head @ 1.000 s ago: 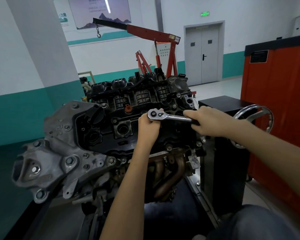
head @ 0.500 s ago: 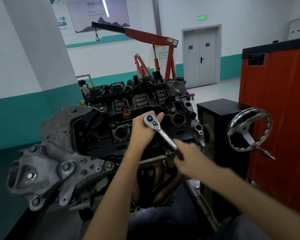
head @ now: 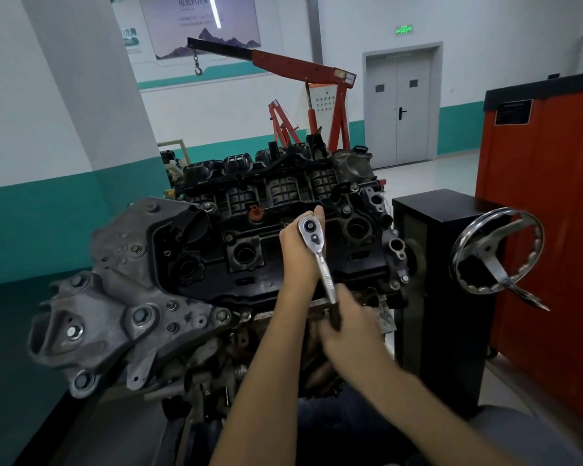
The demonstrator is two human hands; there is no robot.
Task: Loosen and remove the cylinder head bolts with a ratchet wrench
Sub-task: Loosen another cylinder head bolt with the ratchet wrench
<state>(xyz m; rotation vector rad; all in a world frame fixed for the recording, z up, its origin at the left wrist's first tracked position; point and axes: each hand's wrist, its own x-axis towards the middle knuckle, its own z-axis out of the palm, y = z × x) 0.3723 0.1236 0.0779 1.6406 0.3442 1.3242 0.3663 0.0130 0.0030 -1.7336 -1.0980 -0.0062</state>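
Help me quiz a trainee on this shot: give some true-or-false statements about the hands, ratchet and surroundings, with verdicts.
1. The right hand grips the ratchet by its handle end. True.
2. The left hand holds the ratchet at its head. True.
3. The ratchet handle points away, toward the door. False: it points back toward the person.
4. The handwheel is left of the engine. False: it is to the engine's right.
5. A red crane stands behind the engine. True.
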